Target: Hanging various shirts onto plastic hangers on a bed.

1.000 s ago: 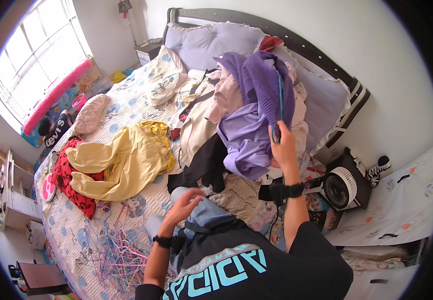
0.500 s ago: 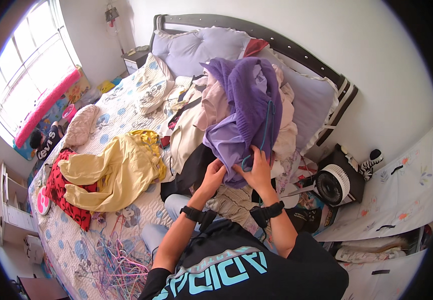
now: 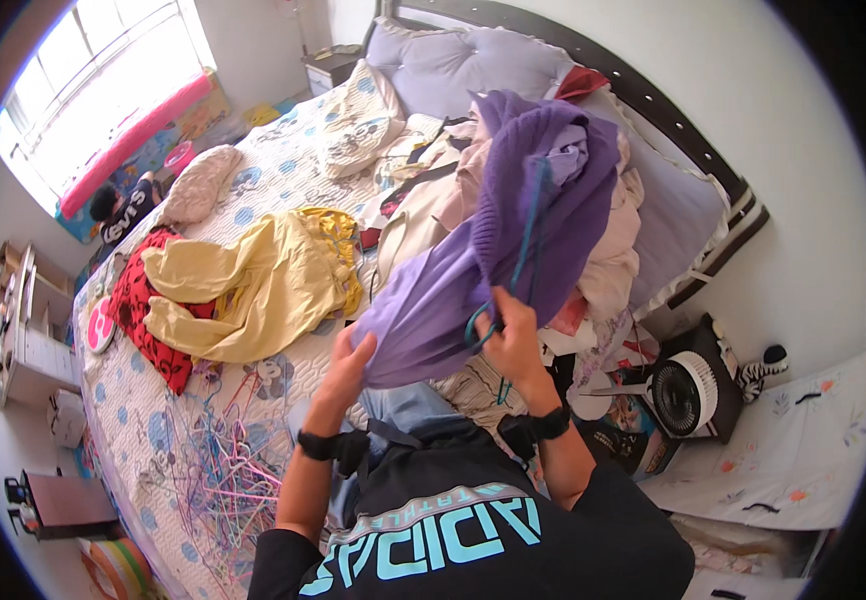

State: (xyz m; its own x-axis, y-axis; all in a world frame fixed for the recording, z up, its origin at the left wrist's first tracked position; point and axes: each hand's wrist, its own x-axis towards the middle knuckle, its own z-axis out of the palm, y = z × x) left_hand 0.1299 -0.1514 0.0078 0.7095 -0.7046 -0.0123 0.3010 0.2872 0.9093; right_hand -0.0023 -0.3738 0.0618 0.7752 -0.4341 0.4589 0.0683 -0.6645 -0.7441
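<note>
A purple garment with a ribbed knit part and smoother lavender cloth spreads before me over the clothes pile. My left hand pinches the edge of its lavender cloth and holds it out to the left. A thin teal clothes hanger lies along the garment, its curved hook end near my right hand. The fingers of that hand are closed round the hanger near the hook, and part of their grip is hidden. Left of the pile lie yellow trousers over a red patterned cloth.
Many coloured hangers lie heaped on the quilted bed at the near left. Pillows lean on the dark headboard. A fan stands at the right. Another person is beside the bed's far left side.
My left hand has moved left, stretching the lavender cloth out sideways. The right hand has shifted slightly down with the hanger. The view has turned a little, moving the room's contents across it.
</note>
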